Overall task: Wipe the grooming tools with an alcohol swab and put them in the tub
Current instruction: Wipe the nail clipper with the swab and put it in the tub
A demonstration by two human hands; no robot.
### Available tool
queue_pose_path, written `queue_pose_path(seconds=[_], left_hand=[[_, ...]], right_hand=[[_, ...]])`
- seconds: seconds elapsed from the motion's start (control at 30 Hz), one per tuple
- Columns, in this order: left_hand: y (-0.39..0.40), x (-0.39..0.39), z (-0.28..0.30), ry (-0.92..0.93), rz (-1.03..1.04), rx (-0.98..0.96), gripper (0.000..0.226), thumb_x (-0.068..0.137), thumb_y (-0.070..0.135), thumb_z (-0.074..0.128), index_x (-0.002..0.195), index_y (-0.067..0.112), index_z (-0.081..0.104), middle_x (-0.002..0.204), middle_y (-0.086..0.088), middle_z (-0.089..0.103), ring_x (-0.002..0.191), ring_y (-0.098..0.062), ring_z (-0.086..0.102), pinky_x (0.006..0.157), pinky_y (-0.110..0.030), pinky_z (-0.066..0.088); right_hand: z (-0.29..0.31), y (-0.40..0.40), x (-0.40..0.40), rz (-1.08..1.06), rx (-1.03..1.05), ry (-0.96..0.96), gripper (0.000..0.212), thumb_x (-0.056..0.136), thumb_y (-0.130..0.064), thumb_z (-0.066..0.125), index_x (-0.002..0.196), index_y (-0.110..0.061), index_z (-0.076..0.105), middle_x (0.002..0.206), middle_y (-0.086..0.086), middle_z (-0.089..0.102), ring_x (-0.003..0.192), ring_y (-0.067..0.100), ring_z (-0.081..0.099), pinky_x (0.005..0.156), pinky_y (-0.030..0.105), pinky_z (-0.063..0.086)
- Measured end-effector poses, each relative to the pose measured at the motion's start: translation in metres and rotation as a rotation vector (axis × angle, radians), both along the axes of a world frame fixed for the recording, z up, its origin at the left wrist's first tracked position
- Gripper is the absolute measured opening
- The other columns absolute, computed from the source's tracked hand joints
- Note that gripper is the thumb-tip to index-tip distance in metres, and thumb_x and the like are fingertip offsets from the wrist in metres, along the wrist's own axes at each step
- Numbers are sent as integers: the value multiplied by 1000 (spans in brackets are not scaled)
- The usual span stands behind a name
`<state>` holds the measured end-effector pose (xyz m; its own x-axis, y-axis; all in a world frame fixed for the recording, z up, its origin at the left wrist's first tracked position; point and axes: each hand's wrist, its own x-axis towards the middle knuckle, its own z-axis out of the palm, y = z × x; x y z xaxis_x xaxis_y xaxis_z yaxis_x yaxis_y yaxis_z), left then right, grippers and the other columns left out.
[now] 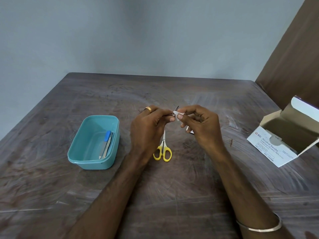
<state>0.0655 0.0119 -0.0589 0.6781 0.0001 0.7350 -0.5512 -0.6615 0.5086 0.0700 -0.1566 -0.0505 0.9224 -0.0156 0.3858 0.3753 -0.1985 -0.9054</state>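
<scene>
Above the table's middle, my left hand pinches a small metal grooming tool; only its tip shows past my fingers. My right hand pinches a white alcohol swab against that tool. Small scissors with yellow handles lie on the table just below my hands. A teal plastic tub stands to the left. Inside it lies a nail file with a blue handle.
An open white box of alcohol swabs stands at the right edge of the dark wooden table. A small torn wrapper peeks out under my right hand. A grey wall runs behind, and a brown panel rises at the far right.
</scene>
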Motion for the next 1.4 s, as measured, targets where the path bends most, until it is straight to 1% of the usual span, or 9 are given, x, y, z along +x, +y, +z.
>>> queue_pose_path(seconds=[0.2,0.37,0.6,0.8,0.87,0.97,1.1,1.27,1.4], left_hand=[[0,0,0,39,0,-58,12,83,22,76,93,18,78,87,5,74,77,-1,59,67,-12,43],[0,1,0,39,-21,-56,13,84,24,74,94,18,78,86,5,74,76,-1,59,65,-17,47],[-2,0,0,59,-6,-83,12,84,23,74,94,17,77,84,6,73,75,0,57,65,-7,40],[-2,1,0,57,12,-125,14,85,26,74,96,18,76,87,5,74,77,-3,61,65,-20,49],[-1,0,1,68,13,-147,14,85,26,74,96,18,76,87,6,74,79,-3,62,65,-19,49],[-4,0,2,94,-32,-178,11,84,23,75,94,18,76,85,7,73,79,-4,62,65,-15,47],[-6,1,1,124,-88,-184,11,83,20,76,93,17,75,86,6,74,78,-5,65,67,-16,48],[-4,1,0,121,-109,-163,10,82,19,76,92,15,76,86,5,75,78,-8,66,67,-24,51],[-3,1,0,101,-124,-137,8,82,18,75,90,17,76,85,7,74,78,-8,66,67,-25,51]], right_hand=[[0,3,-2,0,-6,8,15,86,-14,76,92,-27,75,83,-5,75,64,18,71,53,28,52],[0,2,-2,5,-3,11,11,87,-14,76,94,-23,75,82,-4,75,63,17,70,53,23,49],[0,3,-3,2,-1,6,11,87,-16,76,93,-25,75,82,-3,75,61,18,69,53,27,51],[0,3,-3,-10,-3,27,9,86,-17,77,94,-21,76,81,-1,75,59,18,69,53,30,53],[0,3,-3,-8,4,32,9,87,-16,76,95,-17,76,81,0,75,59,19,68,53,31,53],[2,4,-4,7,117,69,7,88,-10,74,95,-11,75,81,3,75,59,22,66,54,35,53],[3,5,-5,59,302,171,8,89,-8,71,97,-7,72,82,5,74,61,24,63,52,32,51],[4,6,-4,112,369,245,14,88,-15,72,99,-7,70,86,7,72,66,25,66,53,32,51],[5,6,-5,123,395,281,19,81,-19,76,95,-8,69,82,8,71,67,24,66,52,32,51]])
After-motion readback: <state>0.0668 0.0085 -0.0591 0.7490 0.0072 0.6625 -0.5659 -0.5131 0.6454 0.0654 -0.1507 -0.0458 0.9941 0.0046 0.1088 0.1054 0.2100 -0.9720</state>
